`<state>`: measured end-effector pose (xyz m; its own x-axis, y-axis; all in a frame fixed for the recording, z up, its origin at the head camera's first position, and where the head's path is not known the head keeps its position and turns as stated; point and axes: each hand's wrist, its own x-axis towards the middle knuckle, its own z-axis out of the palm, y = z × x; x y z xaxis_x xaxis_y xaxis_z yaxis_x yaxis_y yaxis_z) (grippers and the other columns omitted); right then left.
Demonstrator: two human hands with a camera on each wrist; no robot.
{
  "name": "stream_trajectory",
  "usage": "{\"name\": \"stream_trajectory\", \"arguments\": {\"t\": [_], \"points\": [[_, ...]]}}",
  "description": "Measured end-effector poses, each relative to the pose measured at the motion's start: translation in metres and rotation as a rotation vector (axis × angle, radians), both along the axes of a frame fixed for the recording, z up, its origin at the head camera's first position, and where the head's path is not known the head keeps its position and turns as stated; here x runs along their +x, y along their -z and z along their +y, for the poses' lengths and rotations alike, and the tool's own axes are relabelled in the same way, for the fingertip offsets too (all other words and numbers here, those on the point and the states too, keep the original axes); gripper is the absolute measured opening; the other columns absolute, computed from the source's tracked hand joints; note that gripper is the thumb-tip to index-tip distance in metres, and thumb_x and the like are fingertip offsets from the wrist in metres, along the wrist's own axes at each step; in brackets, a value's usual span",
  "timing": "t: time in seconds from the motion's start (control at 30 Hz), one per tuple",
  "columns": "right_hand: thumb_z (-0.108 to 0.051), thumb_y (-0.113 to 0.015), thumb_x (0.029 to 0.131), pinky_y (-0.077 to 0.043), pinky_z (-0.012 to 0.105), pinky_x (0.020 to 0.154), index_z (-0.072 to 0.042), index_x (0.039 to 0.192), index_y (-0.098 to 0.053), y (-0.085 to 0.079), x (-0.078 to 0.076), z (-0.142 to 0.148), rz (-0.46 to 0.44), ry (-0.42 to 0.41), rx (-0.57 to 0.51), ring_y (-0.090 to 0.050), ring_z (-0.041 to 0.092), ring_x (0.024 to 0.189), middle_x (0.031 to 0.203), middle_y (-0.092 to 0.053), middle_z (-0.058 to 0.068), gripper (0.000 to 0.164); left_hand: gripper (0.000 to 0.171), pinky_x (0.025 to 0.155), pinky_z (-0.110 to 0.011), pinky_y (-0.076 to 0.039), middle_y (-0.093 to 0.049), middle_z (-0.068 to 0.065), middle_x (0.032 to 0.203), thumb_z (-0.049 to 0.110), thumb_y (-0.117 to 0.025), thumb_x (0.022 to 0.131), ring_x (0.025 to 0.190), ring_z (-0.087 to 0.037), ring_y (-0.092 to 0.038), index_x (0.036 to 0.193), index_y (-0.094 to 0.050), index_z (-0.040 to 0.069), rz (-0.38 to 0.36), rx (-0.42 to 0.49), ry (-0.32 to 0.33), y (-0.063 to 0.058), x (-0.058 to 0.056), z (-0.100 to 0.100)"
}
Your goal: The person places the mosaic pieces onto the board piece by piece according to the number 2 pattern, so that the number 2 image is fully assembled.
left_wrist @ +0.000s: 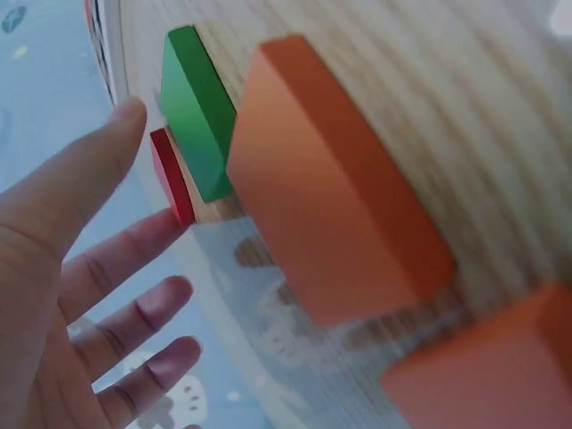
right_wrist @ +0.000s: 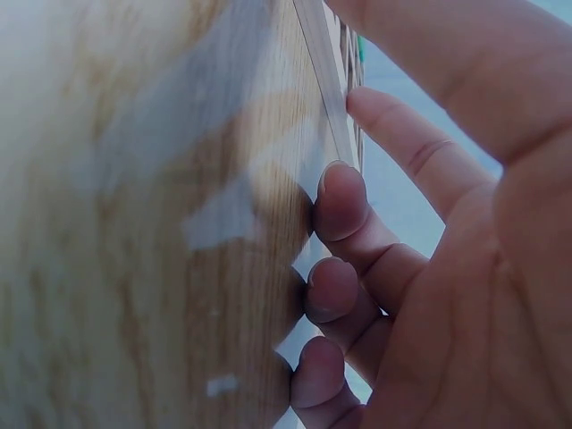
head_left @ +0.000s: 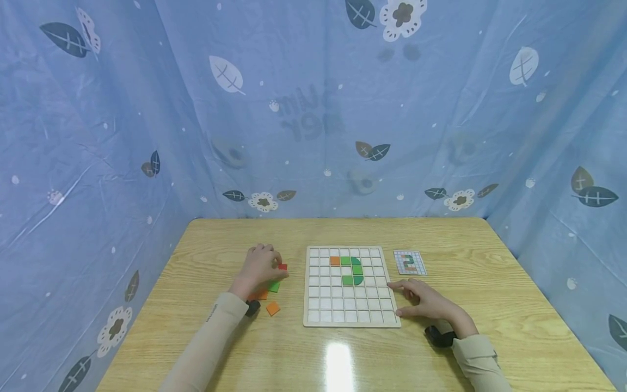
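My left hand (head_left: 260, 264) is over the left part of the table, fingers spread around a small red square tile (left_wrist: 172, 177). In the left wrist view the index fingertip is right at the red tile's edge, while the thumb stands apart from it. Close by lie a green tile (left_wrist: 197, 112) and orange tiles (left_wrist: 331, 197). My right hand (head_left: 425, 300) rests at the right edge of a white gridded board (head_left: 325, 305), with thumb and index fingertips at its rim. On the board, orange, light green and dark green tiles (head_left: 347, 280) form a curved shape.
A small pattern card (head_left: 410, 263) showing a coloured figure on a grid lies right of the board. One orange tile (head_left: 272, 308) sits alone between the left wrist and the board. A blue patterned curtain (head_left: 313, 179) stands behind the wooden table (head_left: 245, 354).
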<state>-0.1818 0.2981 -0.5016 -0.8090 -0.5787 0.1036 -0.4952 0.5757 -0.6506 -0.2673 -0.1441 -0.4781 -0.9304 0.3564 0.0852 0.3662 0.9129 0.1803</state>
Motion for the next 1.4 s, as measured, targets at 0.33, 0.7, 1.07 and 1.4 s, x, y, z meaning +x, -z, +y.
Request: {"name": "stream_trajectory", "arguments": {"t": [0.33, 0.7, 1.07, 1.4], "points": [[-0.032, -0.073, 0.078, -0.033, 0.025, 0.062, -0.007, 0.129, -0.052, 0.0, 0.0, 0.0, -0.015, 0.006, -0.002, -0.039, 0.013, 0.076, 0.086, -0.048, 0.003, 0.061, 0.029, 0.095, -0.053, -0.035, -0.054, 0.003, 0.091, 0.045, -0.075, 0.073, 0.092, -0.023, -0.046, 0.087, -0.068, 0.021, 0.011, -0.004, 0.007, 0.003, -0.001, 0.004], [-0.031, -0.074, 0.078, -0.033, 0.024, 0.063, -0.007, 0.129, -0.051, -0.001, 0.0, 0.0, -0.009, 0.005, 0.003, -0.039, 0.012, 0.077, 0.086, -0.049, 0.002, 0.061, 0.028, 0.093, -0.053, -0.036, -0.055, 0.003, 0.09, 0.044, -0.075, 0.072, 0.091, -0.022, -0.046, 0.087, -0.068, 0.021, 0.005, 0.001, -0.002, 0.004, -0.001, 0.008], [-0.03, -0.074, 0.078, -0.033, 0.025, 0.062, -0.006, 0.129, -0.051, -0.001, 0.0, -0.001, -0.024, -0.001, -0.009, -0.039, 0.015, 0.077, 0.087, -0.049, 0.003, 0.061, 0.024, 0.097, -0.057, -0.033, -0.051, 0.003, 0.085, 0.041, -0.075, 0.072, 0.086, -0.021, -0.044, 0.082, -0.067, 0.021, 0.03, -0.007, 0.014, 0.007, -0.005, 0.013], [-0.018, -0.075, 0.077, -0.034, 0.027, 0.063, 0.002, 0.127, -0.051, -0.019, 0.01, -0.011, -0.032, 0.031, 0.017, -0.04, 0.021, 0.076, 0.087, -0.05, 0.009, 0.058, 0.022, 0.097, -0.058, -0.032, -0.054, 0.002, 0.091, 0.033, -0.075, 0.075, 0.092, -0.023, -0.047, 0.094, -0.069, 0.022, 0.003, -0.018, 0.043, 0.001, 0.0, 0.011]]}}
